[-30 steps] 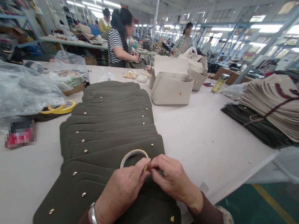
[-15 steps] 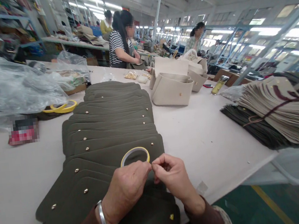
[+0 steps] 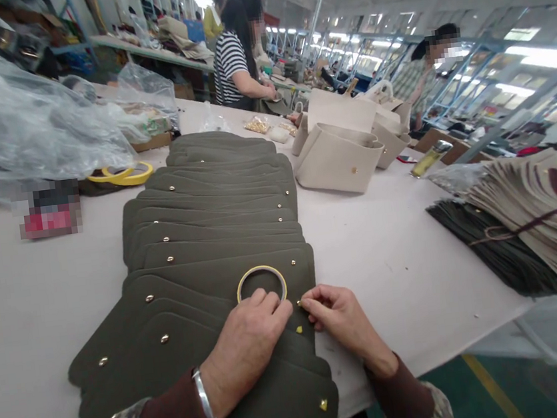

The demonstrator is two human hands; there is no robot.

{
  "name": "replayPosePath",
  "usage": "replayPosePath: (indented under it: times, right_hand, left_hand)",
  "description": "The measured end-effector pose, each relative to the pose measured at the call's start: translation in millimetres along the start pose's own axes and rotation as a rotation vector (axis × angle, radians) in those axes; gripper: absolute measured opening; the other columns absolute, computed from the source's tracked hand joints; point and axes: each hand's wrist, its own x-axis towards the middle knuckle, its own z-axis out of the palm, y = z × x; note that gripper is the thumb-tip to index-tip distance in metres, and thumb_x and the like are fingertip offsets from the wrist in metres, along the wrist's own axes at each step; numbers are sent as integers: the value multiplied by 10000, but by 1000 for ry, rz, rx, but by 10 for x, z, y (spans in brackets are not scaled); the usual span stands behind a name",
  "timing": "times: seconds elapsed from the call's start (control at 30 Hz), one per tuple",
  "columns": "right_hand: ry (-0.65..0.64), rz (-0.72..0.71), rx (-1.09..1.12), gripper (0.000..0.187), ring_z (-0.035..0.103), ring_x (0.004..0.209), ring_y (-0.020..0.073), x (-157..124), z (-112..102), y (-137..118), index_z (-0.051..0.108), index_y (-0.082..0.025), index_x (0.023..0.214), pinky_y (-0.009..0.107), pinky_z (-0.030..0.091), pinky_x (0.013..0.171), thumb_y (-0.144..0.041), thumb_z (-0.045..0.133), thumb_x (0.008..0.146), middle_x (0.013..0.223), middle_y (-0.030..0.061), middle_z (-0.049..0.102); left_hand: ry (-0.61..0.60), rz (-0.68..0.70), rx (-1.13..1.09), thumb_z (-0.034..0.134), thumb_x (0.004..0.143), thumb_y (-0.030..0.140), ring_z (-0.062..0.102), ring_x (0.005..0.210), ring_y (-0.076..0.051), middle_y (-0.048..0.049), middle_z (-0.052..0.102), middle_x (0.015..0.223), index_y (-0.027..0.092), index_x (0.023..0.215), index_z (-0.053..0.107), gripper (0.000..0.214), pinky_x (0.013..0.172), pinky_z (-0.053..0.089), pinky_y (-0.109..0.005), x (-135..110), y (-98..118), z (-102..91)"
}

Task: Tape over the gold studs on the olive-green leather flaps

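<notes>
Tape (image 3: 260, 269) showed as an upturned ring over the overlapping dark panels (image 3: 201, 285). From the left, the left hand (image 3: 248, 346) lay across the panels, its fingers bent over the ring's near rim; whether they gripped it or only rested there could not be told. Just right of those fingers, one yellow bit (image 3: 299, 329) sat on a panel. Beyond it, near the panels' right edge, the right hand (image 3: 341, 316) had thumb and forefinger pinched together on a second bit (image 3: 299, 303), held at the very tips, with the ring just to its left. Sticking small bits onto the panels appeared to be the step in hand; the next move seemed to call for careful placing and a press.
</notes>
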Motion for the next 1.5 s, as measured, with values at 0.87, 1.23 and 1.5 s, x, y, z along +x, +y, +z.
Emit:
replayPosePath:
  times: [0.87, 1.23, 1.5]
  right_hand:
    - [166, -428, -504, 168, 658, 758, 200, -172, 119, 75, 681, -195, 893, 294, 481, 708, -209, 518, 928, 823, 61, 694]
    - [-14, -282, -587, 115, 594, 583, 143, -75, 90, -114, 678, -204, 774, 240, 416, 583, -187, 607, 862, 658, -6, 648]
    - [123, -517, -230, 146, 624, 728, 156, -148, 69, -196, 688, -193, 977, 261, 497, 680, -161, 593, 871, 880, 43, 699]
  left_hand:
    - [48, 17, -75, 443, 933, 105, 489, 790, -218, -28, 569, 876, 208, 890, 515, 132, 665, 401, -357, -7, -51, -29]
    - [229, 79, -170, 408, 958, 116, 586, 736, -171, -16, 622, 823, 196, 1032, 560, 187, 662, 494, -291, -48, -171, -63]
    - [372, 113, -263, 401, 1000, 236, 714, 866, -151, -61, 729, 1057, 175, 1423, 330, 433, 738, 566, -243, -61, -208, -47]
